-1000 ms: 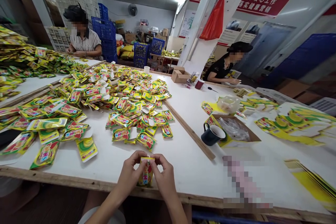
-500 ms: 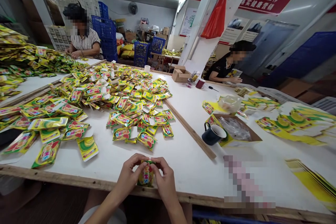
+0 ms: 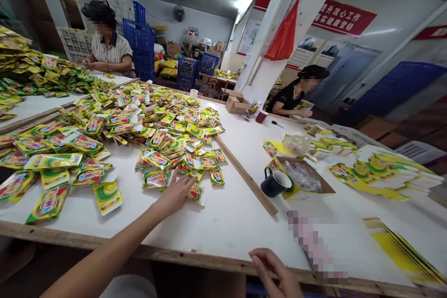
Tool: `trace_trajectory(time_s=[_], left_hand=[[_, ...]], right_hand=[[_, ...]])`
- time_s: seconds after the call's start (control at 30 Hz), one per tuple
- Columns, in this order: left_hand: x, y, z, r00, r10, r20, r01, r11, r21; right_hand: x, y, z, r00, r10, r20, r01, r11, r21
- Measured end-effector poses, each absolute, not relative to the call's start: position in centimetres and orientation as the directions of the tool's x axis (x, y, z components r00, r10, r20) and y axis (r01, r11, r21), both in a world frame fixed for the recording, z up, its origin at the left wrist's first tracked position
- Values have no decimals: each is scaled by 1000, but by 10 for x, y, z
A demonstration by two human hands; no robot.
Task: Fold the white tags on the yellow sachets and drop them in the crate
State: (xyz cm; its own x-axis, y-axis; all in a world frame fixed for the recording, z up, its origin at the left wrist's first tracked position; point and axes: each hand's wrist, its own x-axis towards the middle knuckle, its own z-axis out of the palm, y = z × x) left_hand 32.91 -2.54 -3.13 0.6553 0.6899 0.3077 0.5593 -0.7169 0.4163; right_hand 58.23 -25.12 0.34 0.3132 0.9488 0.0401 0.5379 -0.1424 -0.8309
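Observation:
My left hand (image 3: 176, 194) reaches forward over the white table (image 3: 226, 216), fingers stretched out, its fingertips on a yellow-green packet (image 3: 196, 193) at the near edge of a big heap of such packets (image 3: 153, 125). My right hand (image 3: 275, 272) hangs low at the table's wooden front edge, fingers loosely curled and apart, with nothing seen in it.
A wooden strip (image 3: 244, 174) runs diagonally across the table. Right of it stand a dark mug (image 3: 275, 182), a cardboard box of clear bags (image 3: 305, 177) and piles of yellow cards (image 3: 384, 172). Two people (image 3: 108, 49) (image 3: 296, 95) work at the far side.
Both hands held one packet at the front edge. Now the left hand has stretched forward to the heap, the right has dropped down and right, and neither holds the packet.

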Motion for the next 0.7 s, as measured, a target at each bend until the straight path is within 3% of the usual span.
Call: trace_trajectory(time_s=[0.13,0.27,0.47,0.7], left_hand=[[340,-59,-43,458,823,335,493,-549,675],[344,-102,-54,361,884,296,307,-413,858],[327,-117,-49,371,911,178,110,-234,966],[312,-109,-45,448,892,60,4,-69,998]], right_hand=[[523,-215,-30,368,929,40,250,-58,-967],[479,-174,-45,429,901,60,20,57,-998],[469,-154,-45,329,934,139,79,119,-990],[477,-156,-49,192,973,127,134,102,-986]])
